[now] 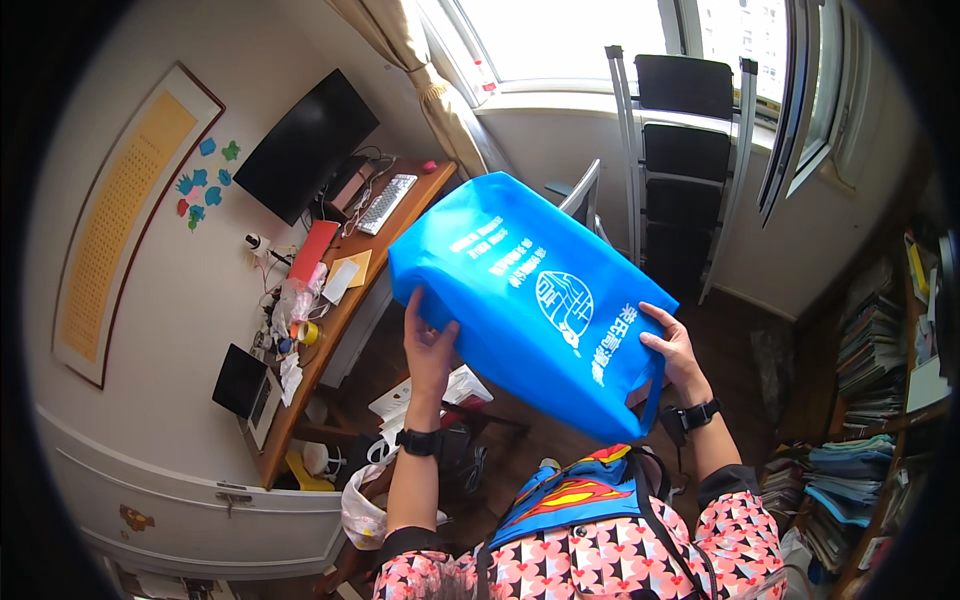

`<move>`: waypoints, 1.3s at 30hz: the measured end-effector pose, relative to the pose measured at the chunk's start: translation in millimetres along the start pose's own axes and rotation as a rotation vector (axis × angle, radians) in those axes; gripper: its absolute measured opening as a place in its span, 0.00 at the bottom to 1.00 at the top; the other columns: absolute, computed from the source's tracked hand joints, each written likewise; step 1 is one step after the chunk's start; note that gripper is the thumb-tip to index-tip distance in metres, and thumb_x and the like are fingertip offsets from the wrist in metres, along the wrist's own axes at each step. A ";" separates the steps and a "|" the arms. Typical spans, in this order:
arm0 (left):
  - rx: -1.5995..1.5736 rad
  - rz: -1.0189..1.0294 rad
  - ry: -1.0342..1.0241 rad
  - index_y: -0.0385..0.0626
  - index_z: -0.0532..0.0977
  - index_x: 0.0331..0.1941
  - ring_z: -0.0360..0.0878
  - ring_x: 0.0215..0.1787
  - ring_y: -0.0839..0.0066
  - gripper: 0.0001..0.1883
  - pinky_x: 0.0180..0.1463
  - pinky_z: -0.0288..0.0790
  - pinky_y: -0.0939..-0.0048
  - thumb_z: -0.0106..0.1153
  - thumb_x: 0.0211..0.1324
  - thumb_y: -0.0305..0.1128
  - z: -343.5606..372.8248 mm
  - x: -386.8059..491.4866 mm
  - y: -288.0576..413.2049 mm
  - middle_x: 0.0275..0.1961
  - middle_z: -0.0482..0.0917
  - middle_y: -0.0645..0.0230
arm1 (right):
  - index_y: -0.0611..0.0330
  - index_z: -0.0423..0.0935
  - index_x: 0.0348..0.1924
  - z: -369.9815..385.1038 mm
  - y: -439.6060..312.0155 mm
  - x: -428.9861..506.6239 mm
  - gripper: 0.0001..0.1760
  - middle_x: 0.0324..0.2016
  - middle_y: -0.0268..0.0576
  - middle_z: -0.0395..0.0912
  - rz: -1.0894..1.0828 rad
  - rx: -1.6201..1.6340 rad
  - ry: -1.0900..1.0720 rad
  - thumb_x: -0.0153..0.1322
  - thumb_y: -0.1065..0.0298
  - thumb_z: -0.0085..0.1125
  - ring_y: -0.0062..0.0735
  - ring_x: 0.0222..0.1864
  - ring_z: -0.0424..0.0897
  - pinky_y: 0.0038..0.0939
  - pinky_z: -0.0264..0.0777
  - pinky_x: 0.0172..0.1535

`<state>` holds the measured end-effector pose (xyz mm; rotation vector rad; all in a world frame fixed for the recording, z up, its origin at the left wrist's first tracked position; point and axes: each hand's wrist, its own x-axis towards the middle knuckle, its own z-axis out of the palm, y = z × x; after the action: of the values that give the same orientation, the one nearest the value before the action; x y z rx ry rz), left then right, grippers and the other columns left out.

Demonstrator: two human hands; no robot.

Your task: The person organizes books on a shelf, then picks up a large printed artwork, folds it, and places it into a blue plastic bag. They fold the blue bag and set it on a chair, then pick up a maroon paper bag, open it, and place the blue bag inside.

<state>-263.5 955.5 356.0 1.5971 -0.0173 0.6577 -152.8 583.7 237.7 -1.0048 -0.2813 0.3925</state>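
A bright blue non-woven tote bag (480,300), printed with white writing and a round emblem, is held up in front of my body. It lies tilted, its base toward the upper left and its open end with a strap handle toward the lower right. My left hand (429,341) grips the bag's near side by the base, thumb and fingers on the fabric. At the bag's mouth, my right hand (671,345) pinches the rim beside the handle. Whatever the bag may contain is hidden from this angle.
To the left runs a wooden desk (330,349) bearing a monitor (307,146), keyboard (388,204) and laptop (244,386). A folded step ladder (686,154) leans by the window. Shelves with stacked books (870,345) stand at right. A chair (581,196) shows behind the bag.
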 end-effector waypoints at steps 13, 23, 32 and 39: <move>-0.079 -0.241 -0.003 0.40 0.56 0.76 0.72 0.67 0.67 0.41 0.67 0.72 0.65 0.61 0.59 0.15 -5.2 -13.7 -18.0 0.69 0.70 0.55 | 0.54 0.65 0.72 44.6 -14.1 -13.6 0.42 0.64 0.52 0.71 -0.185 -0.161 -0.036 0.68 0.59 0.73 0.45 0.66 0.71 0.44 0.67 0.69; 0.172 0.045 -0.014 0.43 0.57 0.75 0.68 0.71 0.67 0.40 0.65 0.72 0.69 0.63 0.60 0.19 -7.2 -59.5 -70.1 0.76 0.54 0.54 | 0.54 0.73 0.67 71.6 -27.7 -38.9 0.34 0.62 0.61 0.73 -0.635 -0.943 0.093 0.67 0.76 0.66 0.61 0.60 0.75 0.48 0.70 0.63; -0.660 -0.392 -0.195 0.39 0.58 0.73 0.63 0.75 0.62 0.41 0.72 0.63 0.51 0.49 0.71 0.61 -3.1 -59.2 -40.8 0.73 0.66 0.51 | 0.56 0.80 0.59 95.1 -47.8 -62.0 0.29 0.47 0.54 0.80 -0.909 -1.231 -0.096 0.65 0.82 0.64 0.50 0.37 0.86 0.39 0.82 0.38; -0.551 -0.509 0.333 0.42 0.60 0.72 0.74 0.65 0.59 0.36 0.65 0.74 0.53 0.65 0.66 0.37 2.9 -49.2 -42.4 0.67 0.71 0.50 | 0.59 0.85 0.52 90.0 -39.9 -78.0 0.25 0.45 0.54 0.83 -0.897 -1.149 0.043 0.61 0.80 0.68 0.51 0.39 0.86 0.35 0.81 0.42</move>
<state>-286.9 941.5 297.0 0.8944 0.4094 0.4547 -251.5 598.5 314.0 -1.8450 -0.9250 -0.7096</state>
